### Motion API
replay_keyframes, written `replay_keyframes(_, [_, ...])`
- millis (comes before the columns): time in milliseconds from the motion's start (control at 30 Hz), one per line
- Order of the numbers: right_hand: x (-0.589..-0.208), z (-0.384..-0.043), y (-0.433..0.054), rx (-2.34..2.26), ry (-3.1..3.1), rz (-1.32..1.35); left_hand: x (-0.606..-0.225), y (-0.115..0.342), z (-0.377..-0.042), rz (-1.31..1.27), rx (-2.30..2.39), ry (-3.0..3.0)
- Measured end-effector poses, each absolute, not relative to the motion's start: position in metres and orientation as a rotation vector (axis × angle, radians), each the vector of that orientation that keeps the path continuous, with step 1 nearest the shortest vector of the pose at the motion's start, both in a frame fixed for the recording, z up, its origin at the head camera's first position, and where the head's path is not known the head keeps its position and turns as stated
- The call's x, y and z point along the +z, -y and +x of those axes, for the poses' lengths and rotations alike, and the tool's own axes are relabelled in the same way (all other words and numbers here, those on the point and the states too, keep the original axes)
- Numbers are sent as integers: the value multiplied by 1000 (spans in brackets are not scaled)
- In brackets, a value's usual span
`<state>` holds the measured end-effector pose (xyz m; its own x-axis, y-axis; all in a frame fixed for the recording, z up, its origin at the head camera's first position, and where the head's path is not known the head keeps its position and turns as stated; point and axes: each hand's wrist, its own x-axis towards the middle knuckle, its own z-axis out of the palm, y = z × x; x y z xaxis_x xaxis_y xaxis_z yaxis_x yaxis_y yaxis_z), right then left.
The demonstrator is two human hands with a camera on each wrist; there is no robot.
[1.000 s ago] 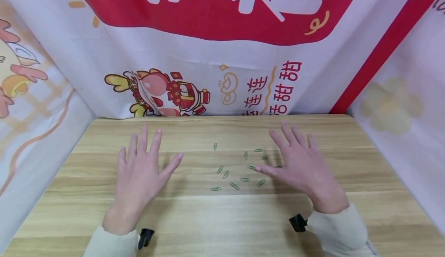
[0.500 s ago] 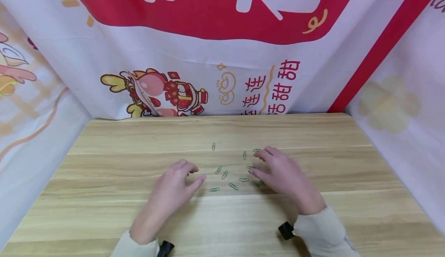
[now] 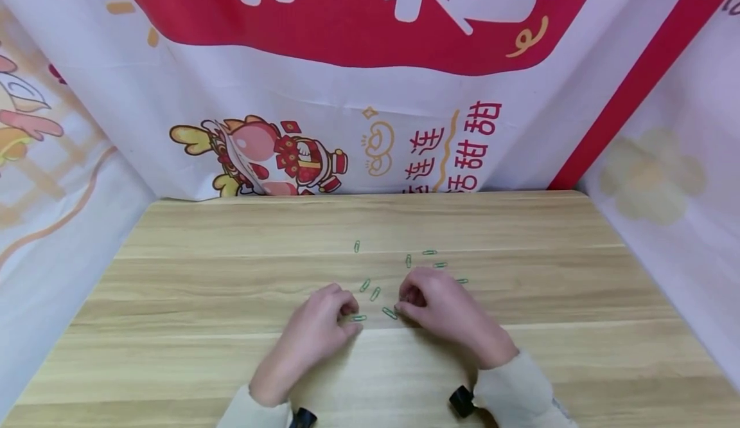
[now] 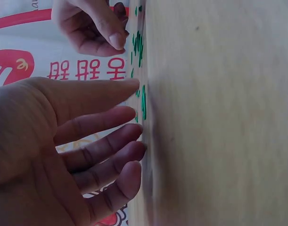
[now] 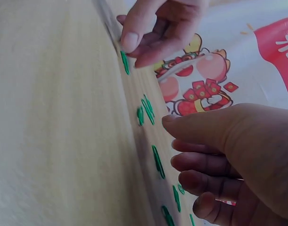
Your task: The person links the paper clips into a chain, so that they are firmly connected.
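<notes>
Small green paper clips lie scattered on the wooden table. My left hand (image 3: pixel 319 328) hovers low at the left of the group, thumb and loosely bent fingers on either side of one paper clip (image 3: pixel 359 318). The left wrist view shows space between that thumb (image 4: pixel 103 95) and the fingers. My right hand (image 3: pixel 448 306) is bent over the right part of the group, its thumb tip right by another paper clip (image 3: pixel 390 313). In the right wrist view its thumb (image 5: pixel 195 125) stands apart from the curved fingers, nothing between them. Some clips are hidden under the right hand.
More paper clips lie farther back, one (image 3: pixel 356 246) alone and another (image 3: pixel 429 252) among several at the right. Behind the wooden table (image 3: pixel 231 229) hangs a printed white and red cloth (image 3: pixel 347 87). Similar cloth borders both sides. A black wrist mount (image 3: pixel 462 401) sits at the right cuff.
Both hands, spread flat and wide apart a second ago, have come inward and down to the paper clips. Their fingers have gone from straight to bent.
</notes>
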<state>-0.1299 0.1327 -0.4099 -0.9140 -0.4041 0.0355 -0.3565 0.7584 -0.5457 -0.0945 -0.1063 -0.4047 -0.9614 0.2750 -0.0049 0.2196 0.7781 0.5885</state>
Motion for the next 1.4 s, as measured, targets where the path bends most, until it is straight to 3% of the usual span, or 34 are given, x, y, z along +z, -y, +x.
replay_keyframes(967, [-414,-125,-119,-819,-2827,-577,-413,93,-94,208,1095,-2786])
replay_keyframes(1400, [-397,-128,-133,-1454,-2519,-399,-382,95,-99,175,1756,-2442])
